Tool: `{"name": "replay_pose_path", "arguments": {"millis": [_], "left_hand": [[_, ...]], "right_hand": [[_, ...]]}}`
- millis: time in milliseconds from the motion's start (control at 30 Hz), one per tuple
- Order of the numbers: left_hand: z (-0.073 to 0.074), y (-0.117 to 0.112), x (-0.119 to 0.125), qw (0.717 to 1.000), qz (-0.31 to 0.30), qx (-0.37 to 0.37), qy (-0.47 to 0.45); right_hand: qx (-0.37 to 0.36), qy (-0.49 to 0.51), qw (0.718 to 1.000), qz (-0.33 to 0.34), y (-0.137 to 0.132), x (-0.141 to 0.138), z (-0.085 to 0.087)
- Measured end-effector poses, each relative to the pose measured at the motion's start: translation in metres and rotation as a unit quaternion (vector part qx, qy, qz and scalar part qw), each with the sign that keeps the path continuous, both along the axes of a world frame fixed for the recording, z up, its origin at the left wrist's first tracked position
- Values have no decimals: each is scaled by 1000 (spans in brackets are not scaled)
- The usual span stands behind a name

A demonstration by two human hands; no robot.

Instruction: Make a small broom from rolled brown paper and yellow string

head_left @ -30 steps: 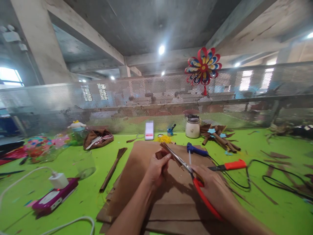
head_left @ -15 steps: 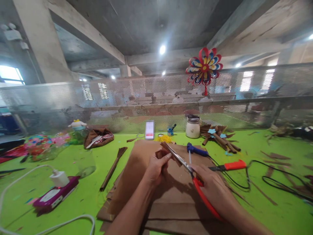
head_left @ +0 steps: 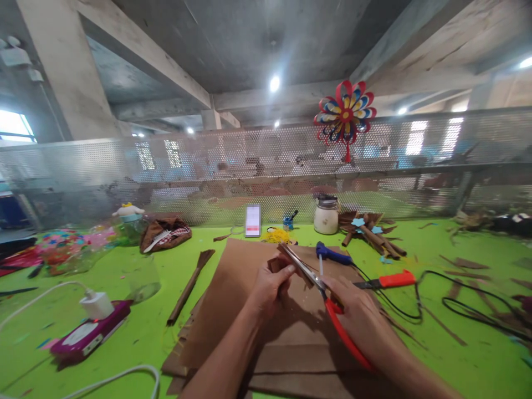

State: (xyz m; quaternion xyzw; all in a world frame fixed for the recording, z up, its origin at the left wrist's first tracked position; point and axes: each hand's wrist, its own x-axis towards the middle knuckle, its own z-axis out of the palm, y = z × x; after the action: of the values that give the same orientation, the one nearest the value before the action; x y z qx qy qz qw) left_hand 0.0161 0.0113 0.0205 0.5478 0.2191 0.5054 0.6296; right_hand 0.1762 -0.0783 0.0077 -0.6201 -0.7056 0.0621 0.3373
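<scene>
Both my forearms are bare, rising from the lower edge and converging toward centre. Left hand (head_left: pixel 270 285): knuckles up, fingers curled under, thumb stretched forward on top, pinching a brown paper scrap (head_left: pixel 275 264). Right hand (head_left: pixel 358 317): set lower, just beside the left, back of hand facing me, fingers closed in the red handles of the scissors (head_left: pixel 310 275). Wrists fairly straight. The two hands are near each other, not touching.
</scene>
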Motion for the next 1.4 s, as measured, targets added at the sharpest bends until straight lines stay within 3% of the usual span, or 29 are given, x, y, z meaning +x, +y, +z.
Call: {"name": "replay_pose_path", "arguments": {"millis": [467,800,1067,1400], "left_hand": [[2,-1,-1,1000,0,-1,8],[6,-8,3,1000,27,-5,-9],[1,0,1,1000,-5,3,-4],[2,-5,3,1000,14,-2,-12]], "right_hand": [[18,4,1000,-7,-5,-3,7],[24,-3,1000,-18,-3,0,0],[21,-7,1000,-21,-6,-1,2],[47,-9,999,-7,-1,4,-5]]}}
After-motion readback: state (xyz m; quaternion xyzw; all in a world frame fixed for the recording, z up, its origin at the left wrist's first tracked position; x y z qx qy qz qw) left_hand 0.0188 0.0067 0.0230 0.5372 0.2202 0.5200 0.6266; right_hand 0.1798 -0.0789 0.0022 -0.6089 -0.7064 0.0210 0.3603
